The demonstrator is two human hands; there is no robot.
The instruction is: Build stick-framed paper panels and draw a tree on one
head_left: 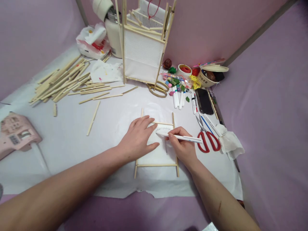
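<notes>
Left hand (138,136) spread flat on framed panel (156,156), right hand (183,148) gripping pen (185,138), scissors (208,140) just beside, loose sticks (60,81) beyond

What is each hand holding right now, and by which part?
The right hand holds a white pen, pinched near its writing tip. The left hand holds nothing; it presses flat on the white framed panel.

The frame (156,165) is showing pale, bare, matt wood; its white panel (157,155) is looking like thin paper or cloth. The pen (185,138) is gleaming as smooth white plastic. The scissors (208,141) are pairing glossy red plastic handles with shiny metal blades. The loose sticks (60,81) are showing the same raw wood.
</notes>
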